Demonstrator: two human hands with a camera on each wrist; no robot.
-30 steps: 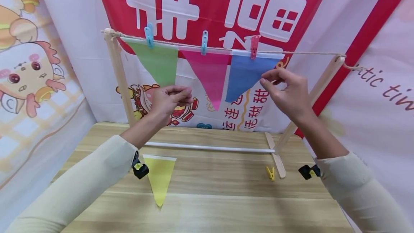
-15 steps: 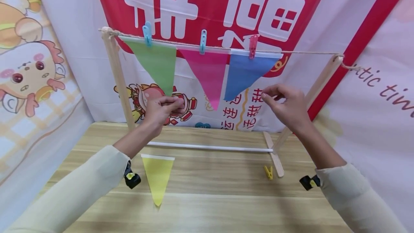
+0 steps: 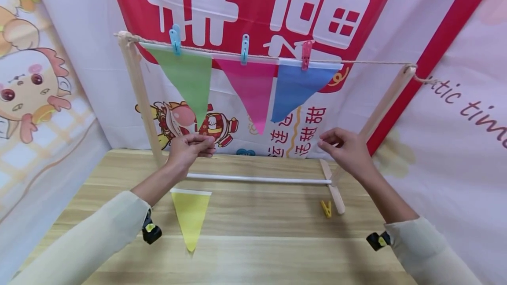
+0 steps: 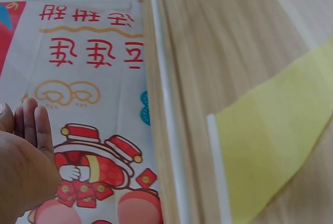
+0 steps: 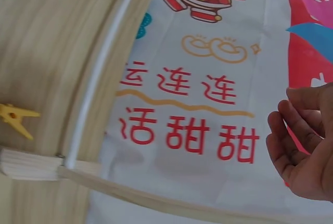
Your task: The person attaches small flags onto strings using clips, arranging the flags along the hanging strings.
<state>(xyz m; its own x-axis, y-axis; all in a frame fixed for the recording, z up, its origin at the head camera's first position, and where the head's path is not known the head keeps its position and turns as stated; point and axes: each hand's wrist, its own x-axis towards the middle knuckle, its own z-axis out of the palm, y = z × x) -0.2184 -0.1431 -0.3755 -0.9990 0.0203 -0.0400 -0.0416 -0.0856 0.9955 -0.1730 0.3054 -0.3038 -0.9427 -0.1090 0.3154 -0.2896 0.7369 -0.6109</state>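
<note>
Both hands are in the air in front of a wooden frame with a string across its top, and neither holds anything. My left hand (image 3: pixel 188 151), fingers loosely bent, is just below the tip of the green pennant (image 3: pixel 190 80). Below and right of the blue pennant (image 3: pixel 299 87) is my right hand (image 3: pixel 348 151), thumb near the fingertips. A pink pennant (image 3: pixel 253 87) hangs between the other two. Blue clothespins (image 3: pixel 244 49) hold the green and pink ones, a pink clothespin (image 3: pixel 306 55) the blue one. On the table lie a yellow pennant (image 3: pixel 192 219) and a yellow clothespin (image 3: pixel 326 209).
Wooden posts (image 3: pixel 138 96) stand at either side, joined low down by a white rod (image 3: pixel 257 179). The string (image 3: pixel 372 62) continues bare to the right post. A printed cloth backdrop (image 3: pixel 91 56) rises behind the wooden table (image 3: pixel 253 250).
My right hand has come away from the blue pennant's edge and dropped lower. My left hand has moved down and to the left. The hanging pennants stay on the string.
</note>
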